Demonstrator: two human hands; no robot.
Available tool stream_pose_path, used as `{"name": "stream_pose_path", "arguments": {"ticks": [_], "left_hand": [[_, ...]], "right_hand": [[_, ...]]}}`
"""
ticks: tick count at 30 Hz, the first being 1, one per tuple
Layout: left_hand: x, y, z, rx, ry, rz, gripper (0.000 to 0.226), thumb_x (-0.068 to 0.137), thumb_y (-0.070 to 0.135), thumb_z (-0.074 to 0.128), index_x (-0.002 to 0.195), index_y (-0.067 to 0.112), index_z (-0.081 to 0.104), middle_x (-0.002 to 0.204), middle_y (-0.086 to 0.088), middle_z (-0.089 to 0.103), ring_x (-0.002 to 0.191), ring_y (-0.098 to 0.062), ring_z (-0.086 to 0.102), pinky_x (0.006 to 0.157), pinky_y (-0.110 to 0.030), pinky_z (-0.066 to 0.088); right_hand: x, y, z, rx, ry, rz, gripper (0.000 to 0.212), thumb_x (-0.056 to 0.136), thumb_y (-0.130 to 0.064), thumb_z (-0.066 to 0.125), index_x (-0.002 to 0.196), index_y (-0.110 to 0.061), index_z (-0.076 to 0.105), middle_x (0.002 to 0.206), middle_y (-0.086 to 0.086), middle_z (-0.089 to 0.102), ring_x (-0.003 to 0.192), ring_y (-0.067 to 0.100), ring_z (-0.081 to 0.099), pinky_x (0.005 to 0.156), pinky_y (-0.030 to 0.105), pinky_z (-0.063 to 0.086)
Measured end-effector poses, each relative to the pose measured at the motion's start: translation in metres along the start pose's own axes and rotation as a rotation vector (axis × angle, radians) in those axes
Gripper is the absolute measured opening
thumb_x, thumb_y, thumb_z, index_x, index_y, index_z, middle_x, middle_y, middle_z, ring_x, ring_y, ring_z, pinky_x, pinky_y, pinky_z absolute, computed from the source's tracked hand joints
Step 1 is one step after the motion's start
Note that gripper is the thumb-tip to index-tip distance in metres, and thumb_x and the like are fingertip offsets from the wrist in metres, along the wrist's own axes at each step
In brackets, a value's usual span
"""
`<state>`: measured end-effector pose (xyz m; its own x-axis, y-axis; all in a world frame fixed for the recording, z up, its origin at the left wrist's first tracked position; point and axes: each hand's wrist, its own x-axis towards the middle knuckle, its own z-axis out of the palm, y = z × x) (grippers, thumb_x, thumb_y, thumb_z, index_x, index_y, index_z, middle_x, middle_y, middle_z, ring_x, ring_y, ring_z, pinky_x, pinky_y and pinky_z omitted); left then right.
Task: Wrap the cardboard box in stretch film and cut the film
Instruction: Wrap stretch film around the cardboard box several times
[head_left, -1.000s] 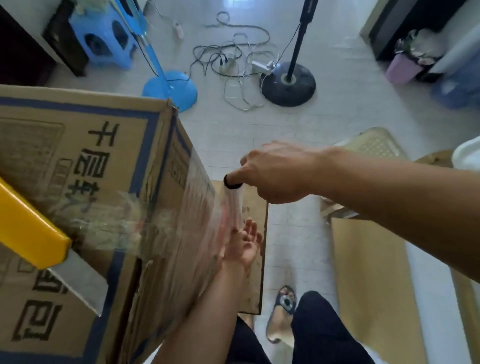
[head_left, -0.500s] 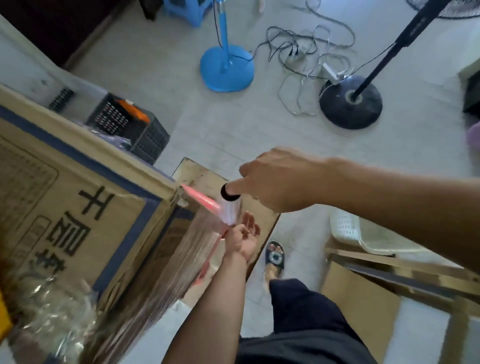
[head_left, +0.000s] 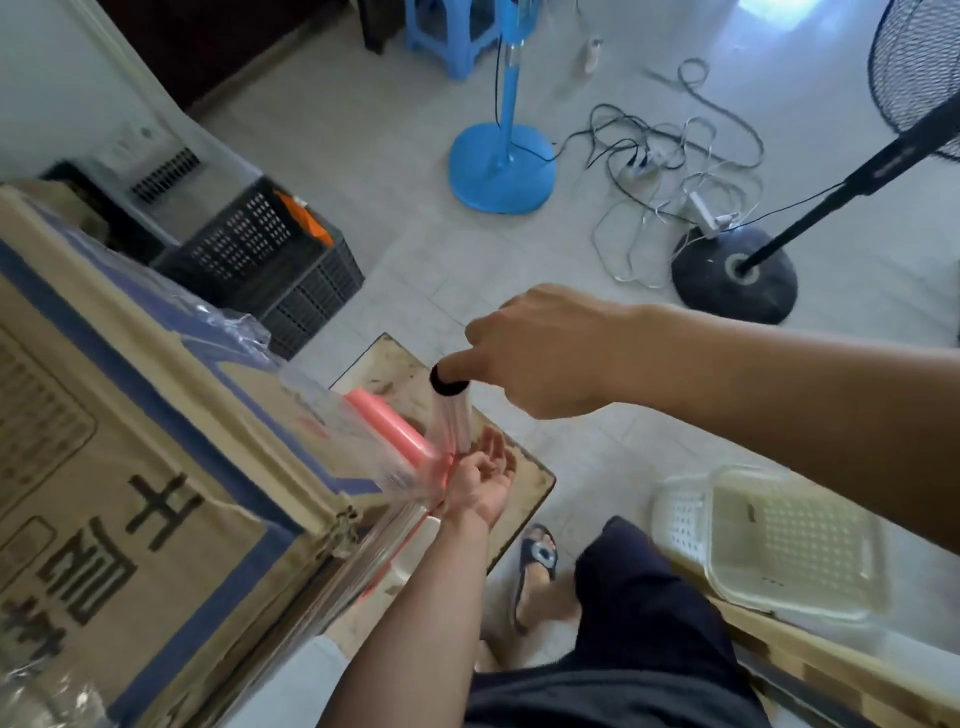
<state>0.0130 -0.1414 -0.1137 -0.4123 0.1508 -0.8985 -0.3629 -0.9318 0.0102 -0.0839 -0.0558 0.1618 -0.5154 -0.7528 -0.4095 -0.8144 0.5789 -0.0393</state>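
Wrapping is the step in hand: film runs taut from the corner of the cardboard box out to the roll I carry upright between my two hands. My left hand is nearest, palm up and fingers loosely spread, cupping the roll's lower end rather than gripping it. Just above it my right hand is curled, fingers pressed together, with a fingertip pushed into the black core at the roll's top, so the roll can spin between them. The box sits to the left of both hands, close against my left forearm, one face already under clear film, with loose crumpled film on its top edge. Behind the roll a pink bar shows through the film; I cannot tell what it is. I judge the next move is to keep tension and carry the roll around the box's next corner; cutting comes later, and no cutter is in sight.
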Motion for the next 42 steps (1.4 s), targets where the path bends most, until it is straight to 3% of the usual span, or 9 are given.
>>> {"name": "stream_pose_path", "arguments": {"ticks": [4, 11, 15, 17, 21, 27, 31, 35, 42], "left_hand": [[0.014, 0.010, 0.013, -0.078, 0.020, 0.079, 0.069, 0.056, -0.019, 0.027, 0.114, 0.004, 0.056, 0.096, -0.009, 0.067, 0.088, -0.019, 0.061, 0.064, -0.029, 0.054], [0.034, 0.022, 0.068, -0.428, 0.079, 0.262, 0.058, 0.055, -0.017, 0.026, 0.097, 0.001, 0.062, 0.090, -0.009, 0.066, 0.085, -0.018, 0.058, 0.075, -0.026, 0.043], [0.045, 0.034, 0.090, -0.538, 0.087, 0.418, 0.054, 0.059, -0.018, 0.025, 0.075, 0.011, 0.067, 0.064, -0.002, 0.064, 0.058, -0.015, 0.055, 0.055, -0.022, 0.050], [0.048, 0.040, 0.100, -0.613, 0.076, 0.460, 0.055, 0.059, -0.018, 0.024, 0.067, 0.012, 0.069, 0.058, -0.001, 0.060, 0.049, -0.014, 0.052, 0.057, -0.022, 0.048], [0.055, 0.049, 0.114, -0.786, 0.050, 0.514, 0.062, 0.058, -0.020, 0.017, 0.086, 0.011, 0.064, 0.072, -0.007, 0.063, 0.060, -0.019, 0.053, 0.071, -0.029, 0.045], [0.075, 0.063, 0.129, -0.941, -0.004, 0.494, 0.060, 0.064, -0.021, 0.018, 0.100, 0.004, 0.060, 0.100, -0.009, 0.063, 0.082, -0.018, 0.056, 0.057, -0.026, 0.053], [0.085, 0.100, 0.140, -1.075, -0.053, 0.580, 0.062, 0.065, -0.019, 0.020, 0.092, 0.006, 0.069, 0.087, -0.007, 0.071, 0.069, -0.017, 0.064, 0.054, -0.025, 0.056], [0.102, 0.140, 0.141, -1.267, -0.057, 0.670, 0.066, 0.057, -0.014, 0.029, 0.112, 0.007, 0.059, 0.103, -0.006, 0.064, 0.087, -0.016, 0.060, 0.061, -0.029, 0.060], [0.119, 0.176, 0.159, -1.329, -0.241, 0.892, 0.058, 0.045, -0.019, 0.053, 0.096, 0.006, 0.068, 0.086, -0.008, 0.070, 0.078, -0.019, 0.068, 0.068, -0.029, 0.060]], "right_hand": [[0.026, 0.022, -0.006, -0.008, 0.005, -0.124, 0.062, 0.089, -0.004, 0.042, 0.139, -0.039, 0.034, 0.088, 0.000, 0.052, 0.059, 0.019, 0.044, 0.052, 0.033, 0.037], [0.091, 0.081, -0.023, -0.151, -0.008, -0.474, 0.062, 0.092, -0.006, 0.041, 0.142, -0.040, 0.025, 0.086, 0.000, 0.043, 0.064, 0.024, 0.045, 0.052, 0.033, 0.035], [0.117, 0.091, -0.036, -0.250, -0.022, -0.675, 0.064, 0.092, -0.010, 0.047, 0.140, -0.044, 0.022, 0.090, 0.003, 0.054, 0.062, 0.024, 0.051, 0.047, 0.031, 0.036], [0.131, 0.093, -0.045, -0.274, -0.011, -0.775, 0.066, 0.091, -0.011, 0.052, 0.140, -0.045, 0.025, 0.087, 0.002, 0.054, 0.058, 0.021, 0.048, 0.046, 0.030, 0.032], [0.157, 0.088, -0.062, -0.347, 0.001, -0.894, 0.064, 0.089, -0.010, 0.055, 0.138, -0.045, 0.032, 0.085, 0.001, 0.053, 0.052, 0.018, 0.039, 0.045, 0.030, 0.027], [0.206, 0.078, -0.086, -0.515, -0.009, -1.004, 0.064, 0.089, -0.007, 0.045, 0.141, -0.040, 0.029, 0.084, 0.002, 0.048, 0.061, 0.027, 0.049, 0.048, 0.034, 0.037], [0.253, 0.070, -0.099, -0.590, 0.009, -1.114, 0.072, 0.087, -0.005, 0.043, 0.143, -0.042, 0.017, 0.086, 0.004, 0.055, 0.067, 0.030, 0.056, 0.051, 0.037, 0.046], [0.294, 0.056, -0.112, -0.621, 0.008, -1.276, 0.072, 0.085, -0.004, 0.042, 0.143, -0.041, 0.019, 0.077, 0.002, 0.045, 0.064, 0.029, 0.051, 0.050, 0.037, 0.041], [0.340, 0.039, -0.130, -0.678, 0.002, -1.429, 0.068, 0.086, -0.004, 0.042, 0.142, -0.039, 0.024, 0.073, -0.002, 0.034, 0.056, 0.019, 0.034, 0.049, 0.035, 0.035]]}}
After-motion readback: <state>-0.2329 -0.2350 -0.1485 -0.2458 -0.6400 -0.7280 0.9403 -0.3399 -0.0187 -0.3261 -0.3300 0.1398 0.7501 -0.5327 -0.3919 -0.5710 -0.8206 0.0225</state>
